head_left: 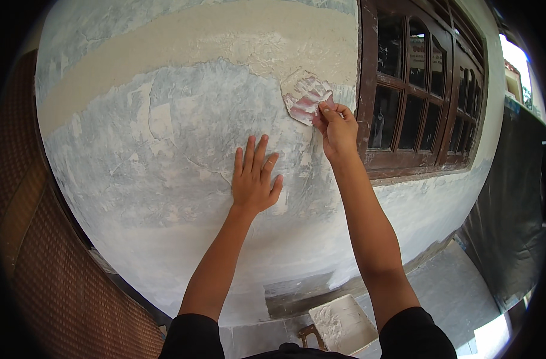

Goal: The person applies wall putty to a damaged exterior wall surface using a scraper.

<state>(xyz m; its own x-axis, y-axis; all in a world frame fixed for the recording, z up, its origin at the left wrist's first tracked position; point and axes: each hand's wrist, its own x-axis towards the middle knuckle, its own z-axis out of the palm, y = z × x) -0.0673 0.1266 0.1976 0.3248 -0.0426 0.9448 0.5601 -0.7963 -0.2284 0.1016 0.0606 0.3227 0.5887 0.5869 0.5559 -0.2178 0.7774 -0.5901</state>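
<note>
Scraper [309, 103] (paste-smeared) sits in right hand [339, 130], small lettering [427, 57] showing in window [429, 105]

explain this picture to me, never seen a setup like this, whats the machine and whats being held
There is no machine here, just a person's two bare hands. The single picture comes from a wide fisheye camera on their head, so straight edges curve. The right hand pinches a thin, flat pinkish piece smeared with pale paste. The left hand holds nothing; its open palm faces the wall, seemingly resting on it. A beige coat covers the wall's upper part. Below sits a pale tray with paste inside.
</note>
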